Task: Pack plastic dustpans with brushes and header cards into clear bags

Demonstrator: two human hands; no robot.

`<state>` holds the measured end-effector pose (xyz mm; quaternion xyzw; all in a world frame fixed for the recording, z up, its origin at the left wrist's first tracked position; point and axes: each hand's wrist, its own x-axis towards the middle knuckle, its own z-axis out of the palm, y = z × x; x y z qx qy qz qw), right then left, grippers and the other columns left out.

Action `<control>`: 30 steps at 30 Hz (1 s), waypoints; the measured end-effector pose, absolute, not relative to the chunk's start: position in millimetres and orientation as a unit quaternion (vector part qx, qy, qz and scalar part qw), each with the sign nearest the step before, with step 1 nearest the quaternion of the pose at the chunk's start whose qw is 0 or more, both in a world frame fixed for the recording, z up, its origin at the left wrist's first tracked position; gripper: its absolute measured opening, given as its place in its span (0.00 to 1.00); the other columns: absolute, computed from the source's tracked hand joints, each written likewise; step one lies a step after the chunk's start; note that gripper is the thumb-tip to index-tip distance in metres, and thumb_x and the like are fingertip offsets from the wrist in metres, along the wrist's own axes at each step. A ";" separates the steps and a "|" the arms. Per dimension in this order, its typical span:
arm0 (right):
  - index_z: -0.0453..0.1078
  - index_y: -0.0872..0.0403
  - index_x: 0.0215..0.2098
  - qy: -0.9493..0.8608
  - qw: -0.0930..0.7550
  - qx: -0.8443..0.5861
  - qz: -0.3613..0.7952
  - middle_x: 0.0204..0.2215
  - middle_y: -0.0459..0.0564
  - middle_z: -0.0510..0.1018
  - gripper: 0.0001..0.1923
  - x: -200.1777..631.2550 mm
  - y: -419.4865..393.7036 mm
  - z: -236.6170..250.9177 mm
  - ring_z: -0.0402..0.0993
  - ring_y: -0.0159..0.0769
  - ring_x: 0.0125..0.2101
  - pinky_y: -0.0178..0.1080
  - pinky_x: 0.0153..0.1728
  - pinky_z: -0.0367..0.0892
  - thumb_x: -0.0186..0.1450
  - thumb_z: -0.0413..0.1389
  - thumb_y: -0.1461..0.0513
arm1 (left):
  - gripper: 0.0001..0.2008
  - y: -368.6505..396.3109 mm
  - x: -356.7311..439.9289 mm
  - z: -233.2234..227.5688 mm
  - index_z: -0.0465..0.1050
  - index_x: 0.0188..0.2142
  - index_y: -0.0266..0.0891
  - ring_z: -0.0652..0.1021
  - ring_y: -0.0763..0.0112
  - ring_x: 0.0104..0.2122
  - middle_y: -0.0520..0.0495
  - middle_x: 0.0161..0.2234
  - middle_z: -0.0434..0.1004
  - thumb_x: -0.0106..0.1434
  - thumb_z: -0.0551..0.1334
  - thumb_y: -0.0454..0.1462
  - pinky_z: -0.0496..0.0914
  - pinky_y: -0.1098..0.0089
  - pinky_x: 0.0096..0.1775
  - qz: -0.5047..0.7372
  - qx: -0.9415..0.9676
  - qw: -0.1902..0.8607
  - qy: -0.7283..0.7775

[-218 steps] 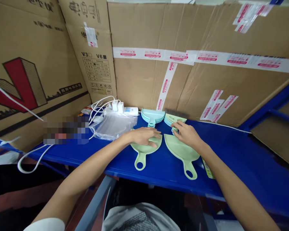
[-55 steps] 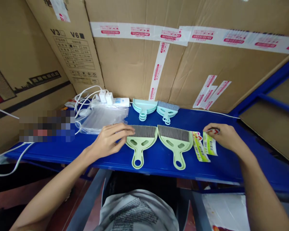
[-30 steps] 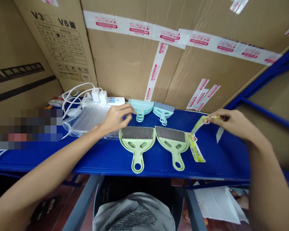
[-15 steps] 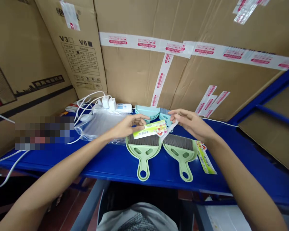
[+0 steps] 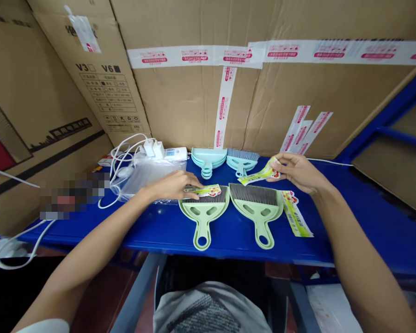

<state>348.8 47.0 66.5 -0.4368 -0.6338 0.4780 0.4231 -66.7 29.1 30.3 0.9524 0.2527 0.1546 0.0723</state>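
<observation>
R hand (image 5: 300,171) has shifted outward from L hand (image 5: 175,185) since half a sec ago — gap btwn them is wider now, w/ a printed label showing in each.

Brown cardboard panel (image 5: 180,106) stands across the back, crossed by white tape w/ red print (image 5: 280,53); a brown cardboard box marked V3/V6 (image 5: 100,55) stands at left. Glossy blue tabletop (image 5: 374,217) runs in front of both. On its left part lies clear, crinkled plastic film (image 5: 149,173).

Near edge, side by side: left light-green plastic dustpan-and-brush set (image 5: 203,217) and right light-green plastic dustpan-and-brush set (image 5: 260,215). In each, a grey-bristled brush lies in its pan, bristles toward the panel, ring handles toward the person. Rims are v. close; can't tell if they touch. Behind, near the panel: stack of light-blue plastic dustpans (image 5: 209,159), and just right of it a stack of light-blue brushes w/ blue-grey bristles (image 5: 241,162). White power strip (image 5: 176,153) sits left of these, w/ white plugs (image 5: 157,150) at its end.

L hand's grip is narrow, fingers pinching a slim yellow-green label (image 5: 208,190) over the left set's bristles; contact w/ them unclear. R hand, also narrow, pinches a second yellow-green label (image 5: 256,175) by its red-printed end — it's held beyond the right set's bristles. Third yellow-green label (image 5: 298,217) lies flat on the tabletop, just right of the right set.
</observation>
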 end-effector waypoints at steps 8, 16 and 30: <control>0.80 0.52 0.44 -0.614 0.312 -0.436 0.579 0.42 0.55 0.86 0.22 343.2 44.6 62.1 0.85 0.49 0.45 0.50 0.43 0.85 0.54 0.76 0.55 | 0.18 27.0 -58.6 23.5 0.81 0.58 0.43 0.85 0.58 0.48 0.40 0.49 0.87 0.69 0.69 0.38 0.79 0.59 0.49 0.181 0.948 0.115 0.234; 0.84 0.52 0.35 -0.800 0.115 -0.499 0.312 0.29 0.49 0.86 0.15 359.1 54.9 58.8 0.81 0.39 0.30 0.39 0.30 0.74 0.58 0.69 0.50 | 0.18 27.2 -56.2 22.7 0.80 0.59 0.43 0.84 0.57 0.53 0.39 0.55 0.84 0.70 0.68 0.37 0.78 0.55 0.55 0.199 0.946 0.130 0.220; 0.83 0.49 0.53 -0.889 0.076 -0.402 0.206 0.49 0.52 0.85 0.23 328.6 43.1 52.1 0.80 0.47 0.46 0.45 0.49 0.73 0.61 0.65 0.52 | 0.17 26.4 -54.0 21.4 0.79 0.58 0.39 0.84 0.57 0.52 0.39 0.56 0.83 0.72 0.65 0.37 0.79 0.58 0.54 0.203 0.950 0.117 0.206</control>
